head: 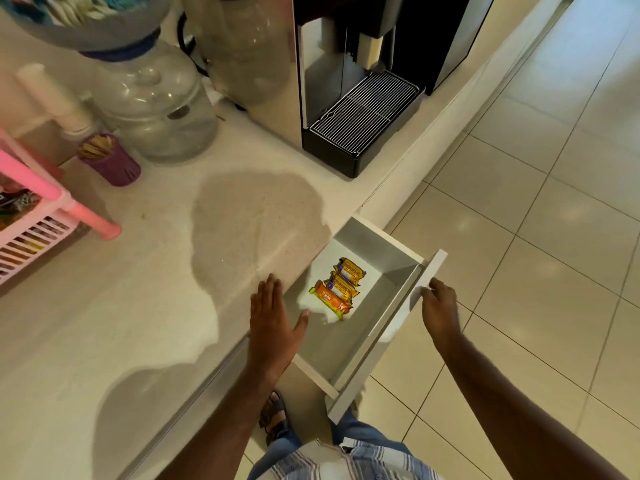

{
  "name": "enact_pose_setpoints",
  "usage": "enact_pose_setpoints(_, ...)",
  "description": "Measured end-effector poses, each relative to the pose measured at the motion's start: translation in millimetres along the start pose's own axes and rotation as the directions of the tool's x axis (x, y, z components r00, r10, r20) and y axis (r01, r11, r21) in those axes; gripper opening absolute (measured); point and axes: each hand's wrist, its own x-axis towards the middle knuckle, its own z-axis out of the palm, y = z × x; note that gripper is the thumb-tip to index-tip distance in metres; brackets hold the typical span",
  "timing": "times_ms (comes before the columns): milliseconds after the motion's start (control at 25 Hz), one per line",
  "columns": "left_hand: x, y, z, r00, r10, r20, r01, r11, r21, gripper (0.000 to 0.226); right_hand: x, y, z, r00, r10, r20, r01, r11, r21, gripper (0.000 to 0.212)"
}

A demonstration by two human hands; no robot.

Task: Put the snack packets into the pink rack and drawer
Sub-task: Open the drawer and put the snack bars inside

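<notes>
A white drawer (391, 258) stands pulled out from under the counter. Inside lie three snack packets: an orange one (330, 300) and two yellow-purple ones (344, 285) (352, 270), side by side near the counter edge. My left hand (273, 317) is flat and open over the counter edge, its thumb reaching over the drawer, holding nothing. My right hand (438, 306) grips the top of the drawer front (412, 306). The pink rack (45, 216) stands at the far left of the counter with packets in it, partly cut off by the frame.
A coffee machine (360, 105) with a drip tray stands at the back of the counter (156, 289). Large clear bottles (159, 109), a purple cup of sticks (110, 161) and stacked white cups (55, 98) sit at the back left. Tiled floor lies to the right.
</notes>
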Motion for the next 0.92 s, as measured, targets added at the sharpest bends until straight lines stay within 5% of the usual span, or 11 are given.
enact_pose_setpoints(360, -1, -5, 0, 0.998, 0.005, 0.059, -0.007, 1.000, 0.023, 0.112, 3, -31, 18, 0.995, -0.040, 0.093, 0.023, 0.985, 0.171, 0.034)
enact_pose_setpoints(920, -15, -20, -8, 0.994, 0.008, 0.110, -0.025, 0.987, 0.160, 0.125, 17, -92, 79, 0.951, 0.080, 0.298, -0.231, 0.825, 0.516, 0.020)
